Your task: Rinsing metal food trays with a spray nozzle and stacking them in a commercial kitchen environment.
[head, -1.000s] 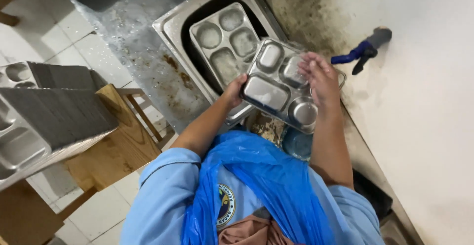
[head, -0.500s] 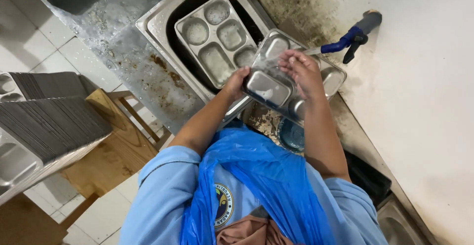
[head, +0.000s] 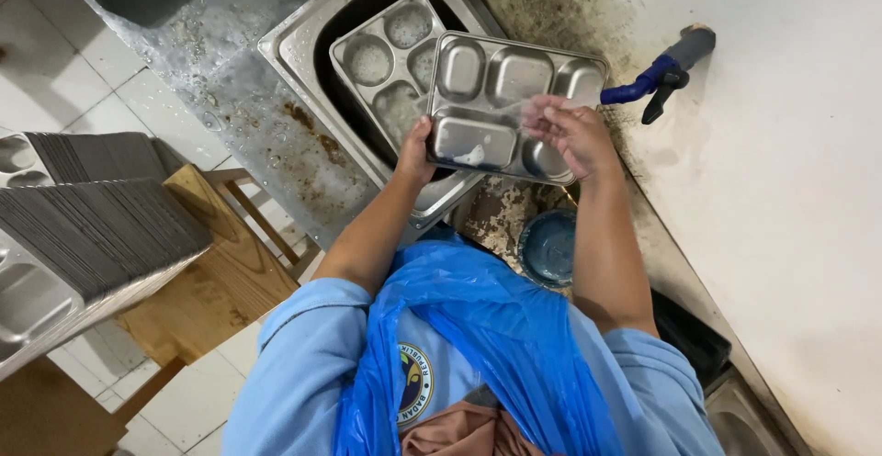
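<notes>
A person stands at a sink (head: 303, 47). Their left hand (head: 415, 151) grips the edge of a steel compartment tray (head: 501, 98), held over the basin. Their right hand (head: 570, 135) rubs its surface, fingers spread. It looks mid-wash; rinsing likely follows, needing a steady grip.

Wet, rust-stained steel counter (head: 257, 116) with sunken sink (head: 303, 47), compartment tray (head: 386, 56) inside.

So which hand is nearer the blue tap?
Right. The right hand rests on the held tray near its tap-side end, a short gap from the blue tap. The left hand grips the tray's far edge, over the sink.
</notes>
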